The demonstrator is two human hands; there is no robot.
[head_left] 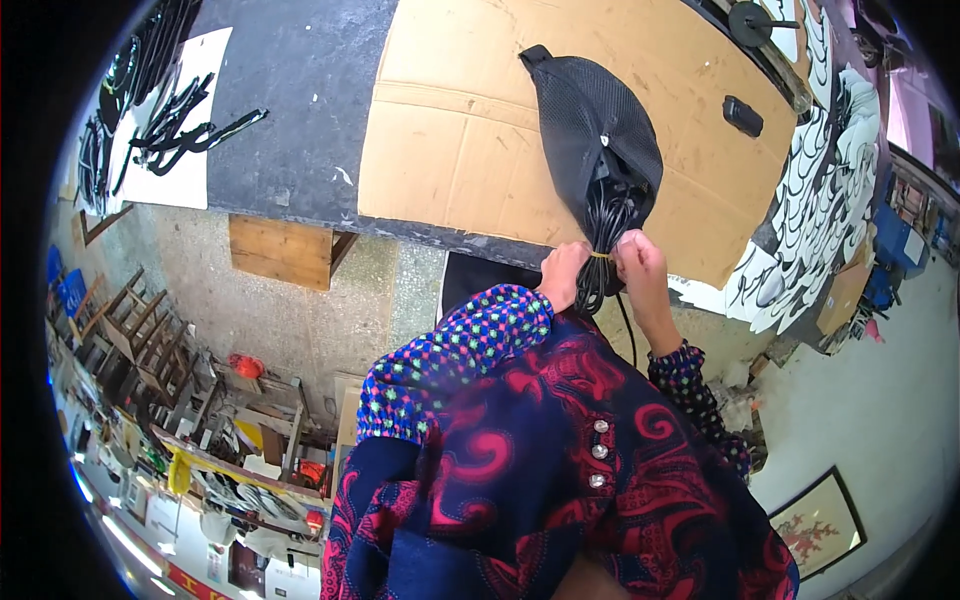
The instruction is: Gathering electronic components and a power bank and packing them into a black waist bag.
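Black mesh bag (597, 140) lies on the cardboard sheet (460, 120) covering the dark workbench (290, 100), its mouth toward me at the near edge. A bundle of black cords (600, 250) hangs out of the mouth and down past the bench edge. My left hand (564, 275) is closed around the bundle from the left. My right hand (640, 258) pinches a thin yellow band (600, 256) that crosses the cords, fingers curled tight. Small black box (743, 115) sits on the cardboard, well apart to the right. More black strips (175, 125) lie on white paper at far left.
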